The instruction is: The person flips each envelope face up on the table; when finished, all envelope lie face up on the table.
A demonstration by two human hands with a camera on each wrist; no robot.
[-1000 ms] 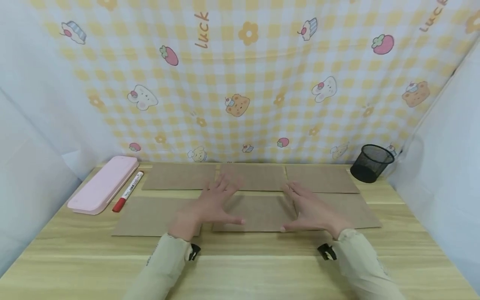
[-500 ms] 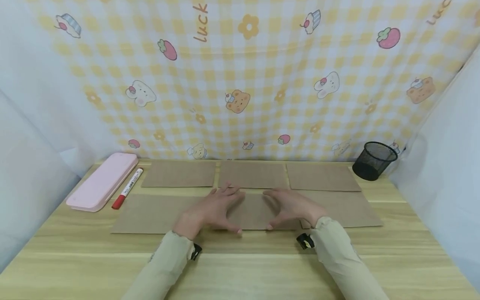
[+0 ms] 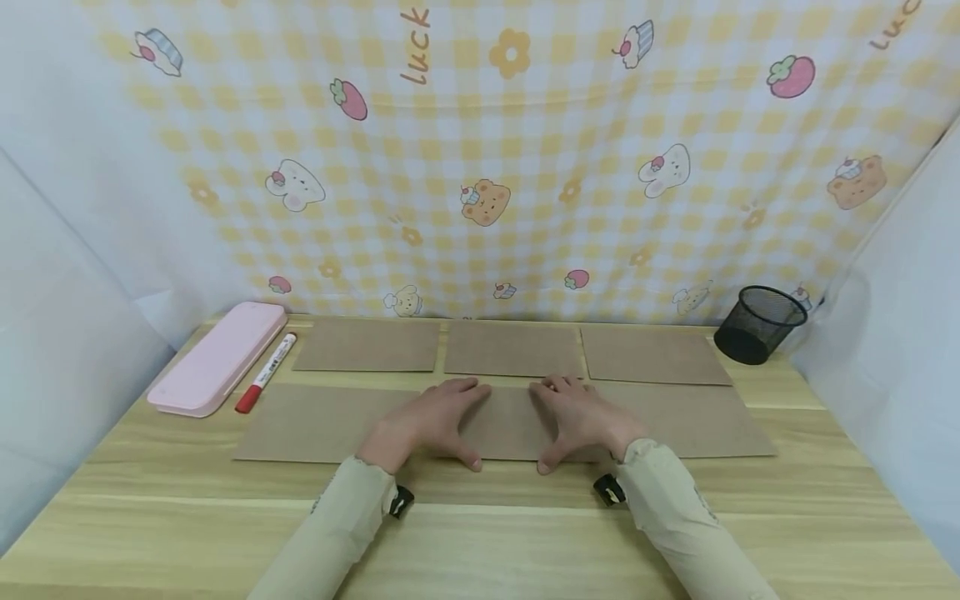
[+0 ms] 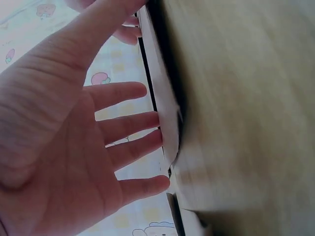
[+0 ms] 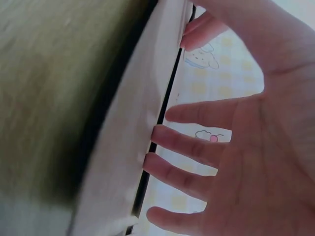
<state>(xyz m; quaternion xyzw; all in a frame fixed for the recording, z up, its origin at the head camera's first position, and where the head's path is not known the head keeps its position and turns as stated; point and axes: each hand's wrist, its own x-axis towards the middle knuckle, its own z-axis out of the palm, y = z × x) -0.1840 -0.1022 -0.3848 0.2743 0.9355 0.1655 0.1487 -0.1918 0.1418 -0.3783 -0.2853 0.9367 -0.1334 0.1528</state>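
Note:
Both hands lie over the front middle cardboard sheet (image 3: 513,417), facing each other across it. My left hand (image 3: 427,421) covers its left part, the thumb at the near edge and the fingertips at the far edge. My right hand (image 3: 581,417) spans the right part the same way. In the left wrist view the fingers (image 4: 133,147) are straight and spread, tips right at the pale edge of the cardboard (image 4: 160,73). The right wrist view has the right fingers (image 5: 182,147) likewise straight, meeting the sheet's edge (image 5: 130,113). Both side ends of the sheet are hidden under the hands.
Cardboard sheets flank it at left (image 3: 322,425) and right (image 3: 697,425); a back row holds three more, the middle one (image 3: 513,350) nearest the hands. A pink case (image 3: 217,358) and a red-capped marker (image 3: 266,372) lie left. A black mesh pen holder (image 3: 759,325) stands back right.
My right hand has moved left to the front middle sheet and come down onto it. The left hand has lowered, its fingers now at the sheet's far edge. The view has shifted slightly.

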